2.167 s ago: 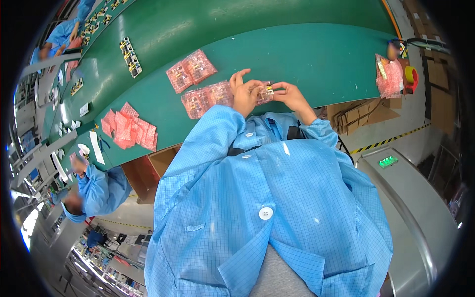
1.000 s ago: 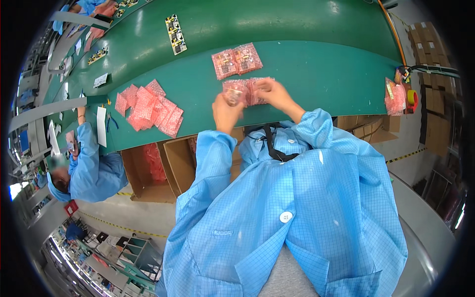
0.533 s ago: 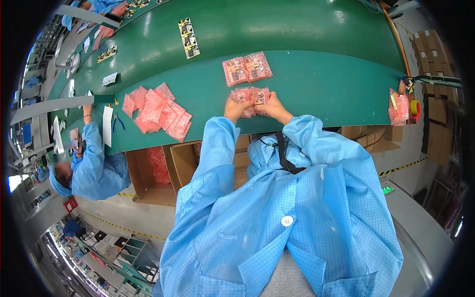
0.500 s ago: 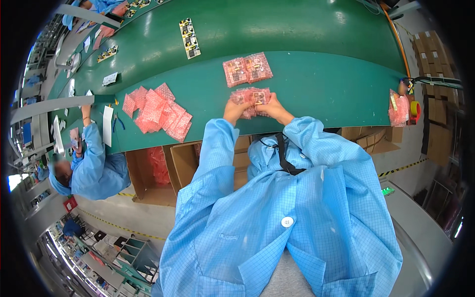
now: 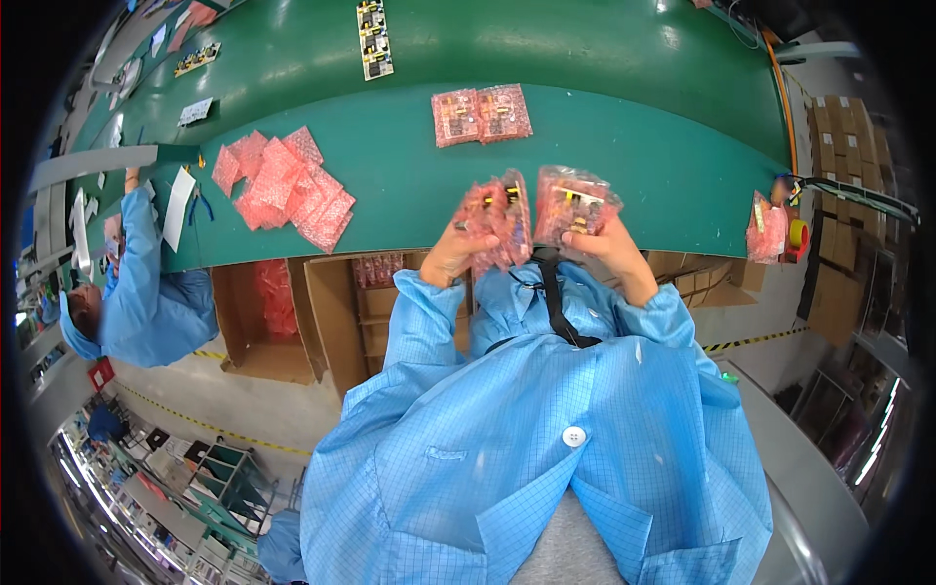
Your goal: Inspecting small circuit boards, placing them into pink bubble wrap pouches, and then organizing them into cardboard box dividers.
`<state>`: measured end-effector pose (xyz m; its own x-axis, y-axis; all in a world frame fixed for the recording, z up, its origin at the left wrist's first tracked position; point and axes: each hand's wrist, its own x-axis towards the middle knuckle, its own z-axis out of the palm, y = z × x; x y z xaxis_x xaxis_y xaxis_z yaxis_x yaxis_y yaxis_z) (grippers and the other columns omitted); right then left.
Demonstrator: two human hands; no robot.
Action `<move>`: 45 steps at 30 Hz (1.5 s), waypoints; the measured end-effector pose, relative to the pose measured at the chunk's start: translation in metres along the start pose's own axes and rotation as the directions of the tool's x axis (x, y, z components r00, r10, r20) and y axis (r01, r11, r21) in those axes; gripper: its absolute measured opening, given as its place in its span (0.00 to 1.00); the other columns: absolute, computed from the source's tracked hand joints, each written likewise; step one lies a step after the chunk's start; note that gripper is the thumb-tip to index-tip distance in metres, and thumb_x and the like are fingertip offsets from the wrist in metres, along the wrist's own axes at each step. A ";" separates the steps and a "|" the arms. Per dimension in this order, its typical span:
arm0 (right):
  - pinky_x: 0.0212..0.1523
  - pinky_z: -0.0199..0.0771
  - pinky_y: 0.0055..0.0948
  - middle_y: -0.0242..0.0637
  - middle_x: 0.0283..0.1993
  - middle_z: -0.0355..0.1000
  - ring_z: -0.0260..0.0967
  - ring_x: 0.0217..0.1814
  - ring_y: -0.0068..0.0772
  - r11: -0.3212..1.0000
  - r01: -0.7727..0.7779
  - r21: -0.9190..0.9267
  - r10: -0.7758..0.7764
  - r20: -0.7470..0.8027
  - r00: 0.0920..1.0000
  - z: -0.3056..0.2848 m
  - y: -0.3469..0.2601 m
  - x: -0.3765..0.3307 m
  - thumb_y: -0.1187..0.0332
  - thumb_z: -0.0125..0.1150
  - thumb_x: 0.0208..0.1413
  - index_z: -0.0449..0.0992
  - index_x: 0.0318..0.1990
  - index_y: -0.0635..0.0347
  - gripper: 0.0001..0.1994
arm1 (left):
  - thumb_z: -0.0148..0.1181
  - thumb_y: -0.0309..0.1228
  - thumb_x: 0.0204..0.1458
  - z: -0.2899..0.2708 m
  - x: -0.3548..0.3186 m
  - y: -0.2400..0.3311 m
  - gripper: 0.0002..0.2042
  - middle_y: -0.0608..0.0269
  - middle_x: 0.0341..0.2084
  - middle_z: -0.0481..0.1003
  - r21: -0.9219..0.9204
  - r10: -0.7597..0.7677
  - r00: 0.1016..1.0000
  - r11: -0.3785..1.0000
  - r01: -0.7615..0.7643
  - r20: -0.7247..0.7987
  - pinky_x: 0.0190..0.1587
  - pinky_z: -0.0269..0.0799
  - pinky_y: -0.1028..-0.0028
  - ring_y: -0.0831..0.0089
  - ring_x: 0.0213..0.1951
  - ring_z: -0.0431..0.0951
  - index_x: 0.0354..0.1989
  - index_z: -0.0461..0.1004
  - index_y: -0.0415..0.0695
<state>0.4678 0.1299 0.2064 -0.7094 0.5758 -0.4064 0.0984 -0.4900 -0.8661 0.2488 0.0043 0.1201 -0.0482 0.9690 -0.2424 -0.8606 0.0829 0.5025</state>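
Pouches (image 5: 577, 203) in left hand (image 5: 453, 253) and right hand (image 5: 610, 248), pouch pair (image 5: 482, 116) behind on table (image 5: 648, 161), pouch pile (image 5: 285, 185) left, tape (image 5: 799, 237) right

A light-blue, finely checked jacket (image 5: 517, 419) with a white button (image 5: 574, 436) was worn. A grey garment (image 5: 556, 541) showed on the button's collar side, a black strap (image 5: 558, 314) on its opposite side.
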 end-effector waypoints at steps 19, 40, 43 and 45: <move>0.66 0.62 0.42 0.50 0.67 0.57 0.58 0.69 0.47 0.361 0.518 -0.776 -0.681 0.160 0.715 0.000 -0.020 -0.174 0.70 0.75 0.45 0.48 0.67 0.62 0.46 | 0.80 0.31 0.33 0.177 -0.069 -0.020 0.43 0.46 0.56 0.66 0.509 0.152 0.794 0.693 -0.511 0.589 0.60 0.66 0.59 0.57 0.60 0.67 0.61 0.63 0.43; 0.61 0.67 0.41 0.48 0.60 0.63 0.65 0.61 0.42 0.818 0.459 0.347 -0.443 -0.127 0.887 0.029 0.045 -0.347 0.66 0.80 0.39 0.52 0.63 0.58 0.47 | 0.80 0.29 0.36 0.254 -0.244 -0.129 0.47 0.42 0.57 0.64 0.422 0.099 0.899 0.858 -0.294 0.426 0.61 0.66 0.60 0.60 0.60 0.66 0.61 0.50 0.42; 0.62 0.67 0.38 0.45 0.62 0.62 0.65 0.62 0.37 0.482 0.632 -0.607 -0.668 0.212 0.713 0.020 0.040 -0.346 0.59 0.85 0.29 0.54 0.64 0.62 0.54 | 0.80 0.29 0.36 0.231 -0.254 -0.128 0.42 0.41 0.59 0.59 0.561 0.146 0.885 0.725 -0.401 0.443 0.60 0.65 0.59 0.59 0.61 0.64 0.53 0.51 0.46; 0.63 0.66 0.37 0.42 0.64 0.61 0.64 0.63 0.35 0.459 0.557 -0.692 -0.641 0.176 0.747 0.028 0.058 -0.335 0.56 0.87 0.23 0.57 0.64 0.63 0.57 | 0.80 0.29 0.36 0.205 -0.265 -0.139 0.41 0.44 0.60 0.59 0.566 0.195 0.919 0.738 -0.367 0.342 0.62 0.62 0.61 0.61 0.62 0.63 0.54 0.52 0.46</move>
<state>0.6916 -0.1098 0.3007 -0.7156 0.6293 0.3031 0.1329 0.5487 -0.8254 0.4857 -0.2164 0.2848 -0.0386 0.9866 0.1584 -0.3306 -0.1622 0.9297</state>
